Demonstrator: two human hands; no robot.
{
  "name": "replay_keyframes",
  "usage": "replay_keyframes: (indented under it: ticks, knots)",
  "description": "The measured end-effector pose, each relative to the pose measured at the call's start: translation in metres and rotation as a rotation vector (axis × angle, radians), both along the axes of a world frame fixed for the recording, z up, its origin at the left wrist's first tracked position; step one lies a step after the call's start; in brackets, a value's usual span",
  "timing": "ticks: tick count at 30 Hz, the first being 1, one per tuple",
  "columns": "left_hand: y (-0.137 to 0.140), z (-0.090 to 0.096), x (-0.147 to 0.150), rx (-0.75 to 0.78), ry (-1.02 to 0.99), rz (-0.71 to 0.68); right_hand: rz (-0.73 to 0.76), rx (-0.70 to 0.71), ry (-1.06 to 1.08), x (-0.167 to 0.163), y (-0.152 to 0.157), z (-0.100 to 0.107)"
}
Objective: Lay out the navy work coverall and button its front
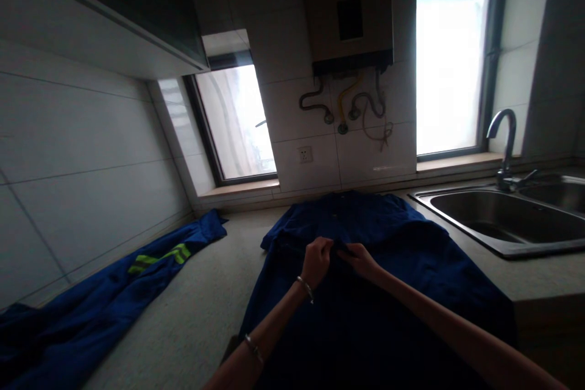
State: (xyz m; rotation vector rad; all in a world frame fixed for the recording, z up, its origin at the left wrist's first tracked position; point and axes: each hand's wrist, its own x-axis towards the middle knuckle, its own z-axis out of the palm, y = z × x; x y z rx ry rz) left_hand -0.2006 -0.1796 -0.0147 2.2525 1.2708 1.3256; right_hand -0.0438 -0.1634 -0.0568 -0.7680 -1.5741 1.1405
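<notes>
A dark blue work jacket (411, 274) is spread over the counter in front of me, its upper end near the wall and its lower part hanging toward me. My left hand (317, 257), with bracelets on the wrist and forearm, is closed on the fabric along the middle of the jacket. Close beside it on the right, my right hand (362, 261) pinches the same strip of cloth, slightly lifted between both hands. The dim light hides whether a button is under my fingers.
Blue clothing with yellow-green stripes (158, 259) lies along the left wall on the counter (201, 292). To the right is a steel sink (484, 210) with a faucet (506, 140). A water heater (350, 12) with pipes hangs between two windows; a cabinet (109, 18) overhangs the upper left.
</notes>
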Motion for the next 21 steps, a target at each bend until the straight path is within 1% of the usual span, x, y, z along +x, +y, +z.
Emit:
replay_keyframes:
  ticks: [3, 7, 11, 15, 17, 19, 21]
  knots:
    - [0.001, -0.004, 0.003, -0.097, -0.131, 0.066, -0.026, 0.031, -0.024, 0.0, -0.002, 0.0]
    - [0.002, -0.006, 0.005, -0.196, -0.258, 0.062, -0.058, 0.058, -0.042, 0.0, -0.002, -0.003]
    - [0.001, -0.007, 0.009, -0.34, -0.462, -0.002, -0.06, 0.062, -0.032, -0.001, -0.004, -0.005]
    - [-0.001, -0.013, 0.013, -0.518, -0.73, -0.11, -0.084, 0.091, -0.046, -0.002, -0.008, -0.007]
    - [-0.001, -0.016, 0.014, -0.59, -0.816, -0.157, -0.1, 0.103, -0.061, -0.002, -0.009, -0.009]
    - [-0.001, -0.014, 0.014, -0.601, -0.793, -0.171, -0.122, 0.113, -0.074, -0.002, -0.01, -0.008]
    - [-0.001, -0.009, 0.014, -0.508, -0.642, -0.133, -0.128, 0.114, -0.066, -0.002, -0.012, -0.005]
